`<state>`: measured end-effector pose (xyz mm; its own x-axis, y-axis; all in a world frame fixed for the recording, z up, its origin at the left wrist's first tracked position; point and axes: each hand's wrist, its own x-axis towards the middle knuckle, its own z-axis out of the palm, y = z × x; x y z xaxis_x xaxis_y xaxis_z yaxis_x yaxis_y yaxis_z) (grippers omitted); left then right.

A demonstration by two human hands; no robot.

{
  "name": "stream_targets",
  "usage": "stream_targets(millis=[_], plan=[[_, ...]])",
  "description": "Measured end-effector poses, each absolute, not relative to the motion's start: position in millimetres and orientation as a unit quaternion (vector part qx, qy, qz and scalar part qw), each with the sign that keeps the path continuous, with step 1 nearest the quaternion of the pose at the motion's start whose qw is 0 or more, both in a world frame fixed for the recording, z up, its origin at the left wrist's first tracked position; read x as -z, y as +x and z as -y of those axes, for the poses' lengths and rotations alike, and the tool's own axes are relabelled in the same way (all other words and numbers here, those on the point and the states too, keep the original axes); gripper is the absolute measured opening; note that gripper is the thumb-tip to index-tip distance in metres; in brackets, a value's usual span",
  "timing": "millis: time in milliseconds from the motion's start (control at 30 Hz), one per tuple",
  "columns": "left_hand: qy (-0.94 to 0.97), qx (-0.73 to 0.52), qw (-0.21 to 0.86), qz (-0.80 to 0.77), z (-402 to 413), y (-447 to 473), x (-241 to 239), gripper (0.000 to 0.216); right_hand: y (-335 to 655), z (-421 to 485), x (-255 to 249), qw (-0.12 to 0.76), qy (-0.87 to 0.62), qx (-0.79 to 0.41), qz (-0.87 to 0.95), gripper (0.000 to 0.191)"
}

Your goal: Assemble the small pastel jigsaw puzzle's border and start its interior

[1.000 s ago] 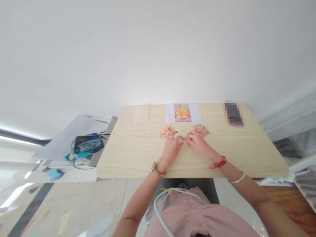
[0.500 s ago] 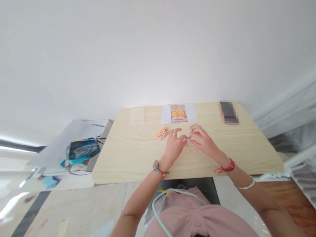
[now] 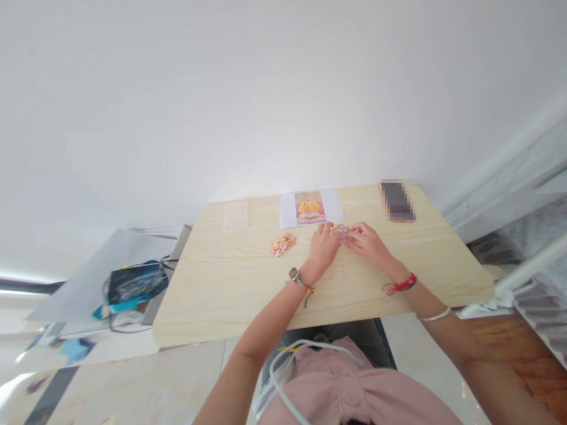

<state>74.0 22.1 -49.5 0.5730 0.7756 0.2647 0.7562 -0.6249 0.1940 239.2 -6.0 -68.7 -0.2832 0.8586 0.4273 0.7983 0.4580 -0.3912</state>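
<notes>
Both left hand [image 3: 324, 248] and right hand [image 3: 371, 245] are half-curled at purple piece [image 3: 344, 239], grip unclear; much seems undone, loose pieces [image 3: 282, 244] lying leftward.

Between my left hand [image 3: 324, 250] and right hand [image 3: 370, 247], the pinkish pile [image 3: 340, 230] blocks any pass. At nine o'clock the orange pile [image 3: 282, 244] stands in my way; beyond it, at ten, lies the pale pouch [image 3: 236, 216]. The printed sheet [image 3: 310, 208] covers eleven, the phone [image 3: 397, 202] two, and the wall [image 3: 283, 106] closes off twelve. At three I can sweep freely over the wooden table [image 3: 438, 254]; at six, loose pieces [image 3: 335, 274] dot the gap between my wrists.
</notes>
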Motion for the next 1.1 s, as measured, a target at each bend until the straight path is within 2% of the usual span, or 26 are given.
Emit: stream_targets(millis=[167,367,500,633,767,1000,1100], plan=[[0.879,-0.153,0.035,-0.451,-18,70,52,0.026,236,7,72,0.251,-0.530,-0.026,0.810,0.022],[0.869,-0.191,0.061,-0.452,-11,42,53,0.018,232,16,66,0.250,-0.535,-0.015,0.807,0.022],[0.863,-0.199,0.084,-0.457,-4,13,53,0.016,226,31,64,0.272,-0.506,-0.051,0.817,0.016],[0.871,-0.191,0.102,-0.440,4,-1,54,0.017,208,39,62,0.248,-0.472,-0.100,0.840,0.012],[0.879,-0.179,0.112,-0.427,9,4,57,0.018,189,31,61,0.228,-0.457,-0.101,0.854,0.013],[0.855,-0.193,0.081,-0.474,16,15,61,0.005,182,20,62,0.199,-0.442,-0.089,0.870,0.014],[0.845,-0.200,0.069,-0.491,21,17,63,0.009,182,22,64,0.196,-0.443,-0.091,0.870,0.014]])
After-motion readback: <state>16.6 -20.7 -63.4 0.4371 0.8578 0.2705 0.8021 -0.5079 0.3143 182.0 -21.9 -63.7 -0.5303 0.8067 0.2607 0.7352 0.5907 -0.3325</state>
